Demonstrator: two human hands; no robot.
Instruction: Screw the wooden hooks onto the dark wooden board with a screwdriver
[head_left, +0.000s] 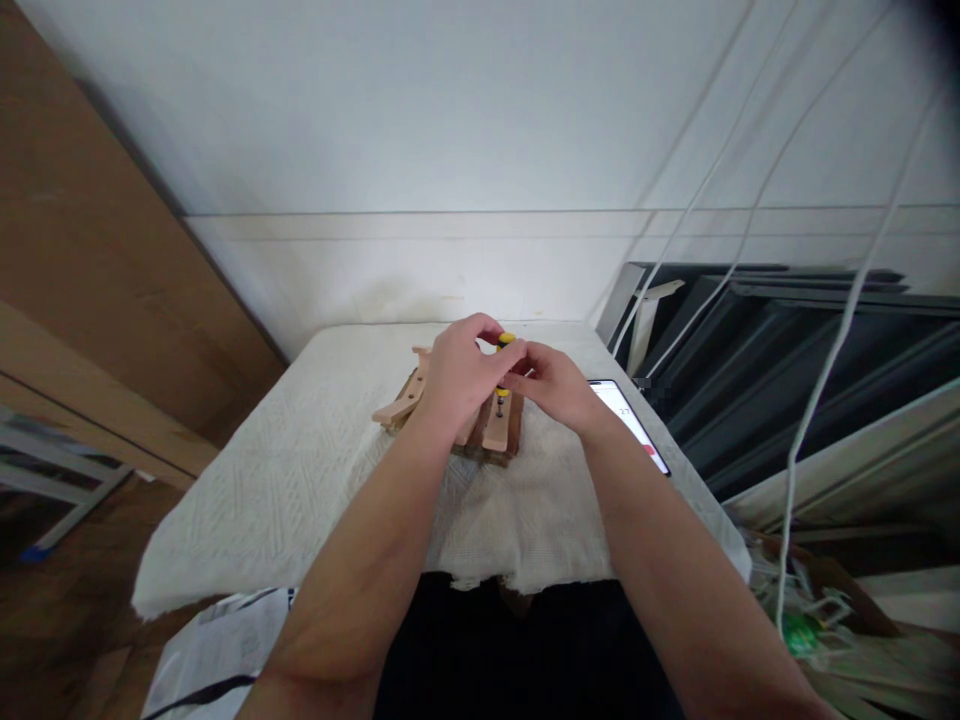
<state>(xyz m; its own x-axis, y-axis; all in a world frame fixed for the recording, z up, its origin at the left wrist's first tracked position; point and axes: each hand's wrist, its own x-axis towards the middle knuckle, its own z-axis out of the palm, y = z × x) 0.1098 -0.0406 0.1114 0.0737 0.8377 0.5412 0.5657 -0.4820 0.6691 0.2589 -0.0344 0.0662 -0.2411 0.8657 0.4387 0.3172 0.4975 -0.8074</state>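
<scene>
Both hands meet around a short screwdriver (506,340) with a yellow and black handle, held upright. My left hand (466,365) closes on the handle from the left, near its top. From the right, the fingers of my right hand (551,380) pinch it lower down. Its tip points down at a dark screw (500,411) on a pale wooden strip (496,435). That strip lies on a brown wooden piece (515,440). Further left sits a curved pale wooden part (405,404) with dark holes. My left hand and forearm hide the middle of the wooden assembly.
A white textured cloth (300,470) covers the table. Right of my hand lies a phone (630,425) with its screen lit. White cables (817,390) hang on the right, before dark stacked panels (810,350). A wooden cabinet (112,220) stands left.
</scene>
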